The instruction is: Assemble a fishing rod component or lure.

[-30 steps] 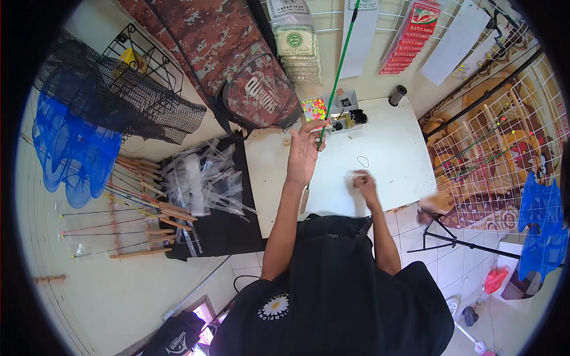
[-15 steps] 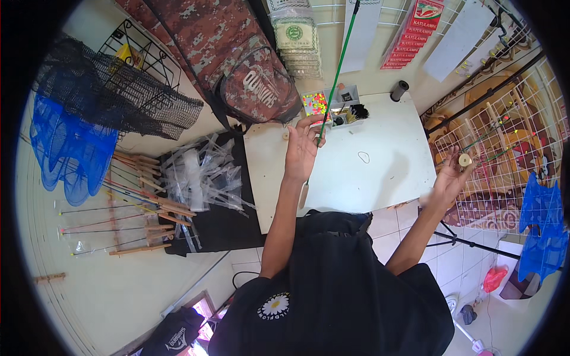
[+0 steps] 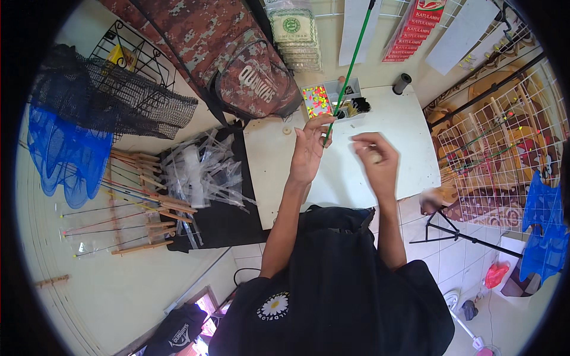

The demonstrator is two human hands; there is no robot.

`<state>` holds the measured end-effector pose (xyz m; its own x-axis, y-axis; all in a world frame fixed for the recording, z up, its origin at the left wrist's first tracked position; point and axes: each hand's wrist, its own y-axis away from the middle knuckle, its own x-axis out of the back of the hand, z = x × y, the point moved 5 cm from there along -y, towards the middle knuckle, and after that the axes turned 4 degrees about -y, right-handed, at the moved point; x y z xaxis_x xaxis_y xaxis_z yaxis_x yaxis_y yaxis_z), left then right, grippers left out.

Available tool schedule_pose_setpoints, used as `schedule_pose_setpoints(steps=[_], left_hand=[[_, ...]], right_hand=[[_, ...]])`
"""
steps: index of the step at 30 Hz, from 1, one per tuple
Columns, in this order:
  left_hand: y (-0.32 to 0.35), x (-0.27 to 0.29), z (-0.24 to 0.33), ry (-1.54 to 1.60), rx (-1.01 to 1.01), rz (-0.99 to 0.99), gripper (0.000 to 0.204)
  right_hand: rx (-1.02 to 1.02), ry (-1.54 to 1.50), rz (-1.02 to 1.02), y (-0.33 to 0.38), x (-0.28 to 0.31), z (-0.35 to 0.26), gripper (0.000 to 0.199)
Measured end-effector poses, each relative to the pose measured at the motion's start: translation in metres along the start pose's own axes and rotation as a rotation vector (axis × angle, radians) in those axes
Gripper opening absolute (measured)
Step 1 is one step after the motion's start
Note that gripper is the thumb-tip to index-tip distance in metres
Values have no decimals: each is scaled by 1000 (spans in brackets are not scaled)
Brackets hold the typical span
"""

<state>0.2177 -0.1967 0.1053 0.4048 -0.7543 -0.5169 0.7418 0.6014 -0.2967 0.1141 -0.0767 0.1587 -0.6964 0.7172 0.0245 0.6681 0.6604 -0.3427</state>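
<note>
My left hand [image 3: 307,153] is raised over the white table [image 3: 344,181], its fingers closed round the lower part of a thin green rod [image 3: 354,57]. The rod slants up and away to the right, its dark upper part reaching the top of the view. My right hand [image 3: 380,166] is over the table to the right of the left hand, a little blurred. Its fingers curl round a small pale spool [image 3: 375,158], mostly hidden in the palm. Any thread between the hands is too fine to make out.
Behind the hands stands a grey compartment tray [image 3: 354,87] with bright beads [image 3: 316,99]. A dark spool [image 3: 402,83] and a small tan ring [image 3: 287,130] are on the table. A camouflage bag [image 3: 255,77] leans at the back left; a wire grid [image 3: 504,154] stands right.
My right hand has swung left from beside the wire grid to over the table, carrying the small spool. The left hand has shifted slightly right, and the rod leans further right.
</note>
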Motion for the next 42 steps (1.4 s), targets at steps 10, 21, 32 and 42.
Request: schedule_pose_setpoints(steps=[10, 21, 32, 42], left_hand=[[4, -7, 11, -70, -58, 20, 63], [7, 2, 8, 23, -45, 31, 48], [6, 1, 12, 32, -50, 116, 10], [8, 4, 10, 47, -46, 104, 10]], right_hand=[[28, 301, -68, 11, -44, -13, 11], [-211, -81, -7, 11, -32, -9, 11], [-374, -301, 70, 0, -28, 10, 16], [-324, -257, 64, 6, -22, 8, 13]])
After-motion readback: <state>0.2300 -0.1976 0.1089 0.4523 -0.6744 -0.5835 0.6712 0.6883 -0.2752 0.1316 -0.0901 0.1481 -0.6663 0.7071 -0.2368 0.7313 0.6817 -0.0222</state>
